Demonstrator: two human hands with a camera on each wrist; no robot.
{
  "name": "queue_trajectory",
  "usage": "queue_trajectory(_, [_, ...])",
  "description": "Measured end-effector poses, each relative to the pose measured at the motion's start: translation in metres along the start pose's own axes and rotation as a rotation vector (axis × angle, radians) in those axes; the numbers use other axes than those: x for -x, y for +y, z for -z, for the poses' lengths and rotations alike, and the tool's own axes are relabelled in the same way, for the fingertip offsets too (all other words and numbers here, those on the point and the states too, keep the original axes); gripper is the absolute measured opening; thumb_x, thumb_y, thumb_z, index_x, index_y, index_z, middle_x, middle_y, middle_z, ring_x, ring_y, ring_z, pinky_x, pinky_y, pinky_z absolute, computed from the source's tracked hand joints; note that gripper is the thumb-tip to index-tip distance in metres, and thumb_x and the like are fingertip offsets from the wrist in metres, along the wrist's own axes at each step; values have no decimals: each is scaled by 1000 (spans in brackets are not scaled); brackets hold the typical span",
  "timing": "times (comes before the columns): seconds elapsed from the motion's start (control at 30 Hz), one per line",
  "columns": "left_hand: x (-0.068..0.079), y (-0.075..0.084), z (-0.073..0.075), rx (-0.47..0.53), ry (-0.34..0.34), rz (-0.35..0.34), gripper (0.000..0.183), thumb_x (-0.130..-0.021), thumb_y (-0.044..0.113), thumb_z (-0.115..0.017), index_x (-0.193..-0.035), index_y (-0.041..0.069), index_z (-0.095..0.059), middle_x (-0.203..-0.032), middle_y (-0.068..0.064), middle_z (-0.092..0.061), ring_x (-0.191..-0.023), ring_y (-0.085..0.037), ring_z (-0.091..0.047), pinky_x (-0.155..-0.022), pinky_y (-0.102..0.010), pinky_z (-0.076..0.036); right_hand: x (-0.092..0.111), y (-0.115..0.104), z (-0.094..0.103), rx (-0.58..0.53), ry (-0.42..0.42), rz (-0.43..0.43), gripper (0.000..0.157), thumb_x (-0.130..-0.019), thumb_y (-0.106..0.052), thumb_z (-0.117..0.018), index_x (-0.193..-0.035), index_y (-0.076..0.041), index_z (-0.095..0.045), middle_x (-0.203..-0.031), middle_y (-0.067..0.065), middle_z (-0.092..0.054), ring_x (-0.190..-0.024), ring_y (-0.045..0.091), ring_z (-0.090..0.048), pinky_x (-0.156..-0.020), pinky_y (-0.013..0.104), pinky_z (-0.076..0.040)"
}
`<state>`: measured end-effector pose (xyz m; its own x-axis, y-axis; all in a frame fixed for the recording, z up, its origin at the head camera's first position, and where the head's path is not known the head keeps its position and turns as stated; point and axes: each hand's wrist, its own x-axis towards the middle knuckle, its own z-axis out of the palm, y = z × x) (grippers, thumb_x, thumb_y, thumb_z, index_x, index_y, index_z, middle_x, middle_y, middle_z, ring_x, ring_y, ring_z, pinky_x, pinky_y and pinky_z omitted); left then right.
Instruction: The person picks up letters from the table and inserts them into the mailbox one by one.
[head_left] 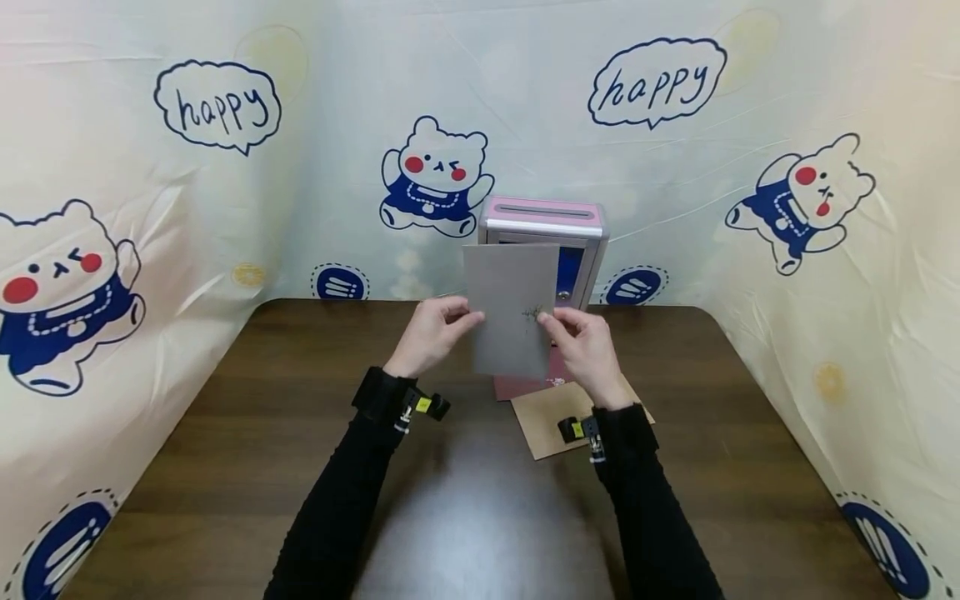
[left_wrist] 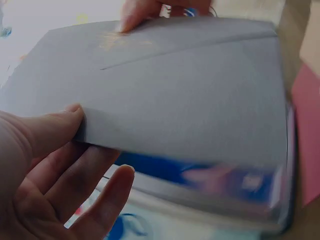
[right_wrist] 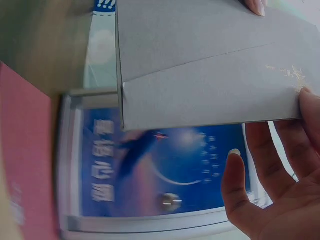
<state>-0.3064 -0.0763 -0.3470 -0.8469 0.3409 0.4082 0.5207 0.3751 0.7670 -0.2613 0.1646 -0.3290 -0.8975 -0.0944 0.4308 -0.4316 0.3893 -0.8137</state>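
A grey envelope (head_left: 510, 292) with small gold print near its right edge is held up in front of the slotted box (head_left: 543, 210). My left hand (head_left: 435, 333) pinches its left edge, thumb on the near face. On the opposite edge, beside the print, my right hand (head_left: 588, 346) pinches it too. In the right wrist view a diagonal line crosses the envelope (right_wrist: 200, 90), and the curled-back fingers of the right hand (right_wrist: 280, 185) show behind it. Part of the box's blue front is hidden by the envelope.
The box has a pink top with a long slot and a round lock (right_wrist: 170, 201) on its front. A dark pink envelope (head_left: 517, 387) and a brown envelope (head_left: 543, 421) overlap on the wooden table (head_left: 300, 400). A printed cloth (head_left: 337, 75) hangs behind.
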Motion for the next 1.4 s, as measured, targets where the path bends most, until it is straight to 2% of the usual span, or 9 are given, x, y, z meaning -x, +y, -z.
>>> queue_trajectory(0.1, [-23,16,13,-30,-10,-14,17,-97,21,-63,-87,8,-69,-73,-2,-58,-65,-18,-49,-59,-27,-40,-20,-19,13,-1,-26,42,20,-98,-8,-59,-94,10,-68,-66,13,-51,-54,11,-42,-49,21,-34])
queue_trajectory(0.3, [-74,55,43,-36,-43,-12,15,-96,19,-65,-89,6,-71,-80,-4,-63,-70,-17,-50,-64,-26,-39,-78,-20,37,-36,-27,60,26,-98,-21,-62,-95,4,-70,-65,4,-46,-57,12,-39,-53,24,-34])
queue_trajectory(0.4, [-100,73,58,-73,-64,-40,19,-96,20,-64,-85,5,-68,-77,-4,-62,-66,-18,-45,-59,-26,-33,-104,-31,52,-49,-17,57,26,-97,-22,-63,-100,2,-72,-69,-1,-53,-63,14,-44,-59,23,-37])
queue_trajectory(0.5, [-125,90,67,-89,-71,-70,16,-97,20,-63,-94,6,-71,-87,-4,-69,-73,-14,-55,-65,-23,-41,-124,-48,66,-99,16,64,23,-96,-18,-65,-103,3,-72,-75,-1,-62,-68,15,-51,-64,23,-41])
queue_trajectory(0.7, [-165,110,70,-161,41,-62,21,-96,21,-63,-110,10,-74,-110,-2,-71,-103,-9,-64,-90,-22,-47,-150,-75,77,-94,90,59,26,-97,-15,-63,-111,5,-70,-88,4,-69,-79,19,-57,-70,27,-40])
queue_trajectory(0.87, [-178,105,66,-133,100,-62,21,-95,22,-64,-109,11,-75,-110,-3,-70,-104,-11,-63,-90,-22,-47,-175,-59,77,-4,152,38,30,-96,-25,-62,-117,-5,-71,-102,6,-66,-86,15,-53,-74,25,-39])
queue_trajectory(1.03, [-182,87,63,-129,138,-31,21,-95,22,-64,-110,11,-75,-110,-2,-71,-105,-11,-63,-91,-23,-47,-180,-51,65,-45,159,40,27,-98,-18,-61,-116,2,-69,-101,11,-66,-80,12,-51,-70,24,-38])
queue_trajectory(1.23, [-183,68,55,-102,102,-26,21,-95,19,-63,-110,9,-74,-110,-5,-71,-103,-12,-64,-89,-22,-47,-168,-53,59,-91,134,1,26,-99,-8,-57,-115,11,-64,-103,19,-65,-85,19,-53,-75,25,-38])
queue_trajectory(1.4, [-189,64,54,-79,83,-55,19,-97,19,-62,-106,7,-73,-108,-6,-70,-97,-12,-64,-85,-23,-47,-174,-44,63,-103,128,-27,27,-100,-14,-56,-116,6,-65,-106,16,-64,-96,22,-56,-83,27,-41])
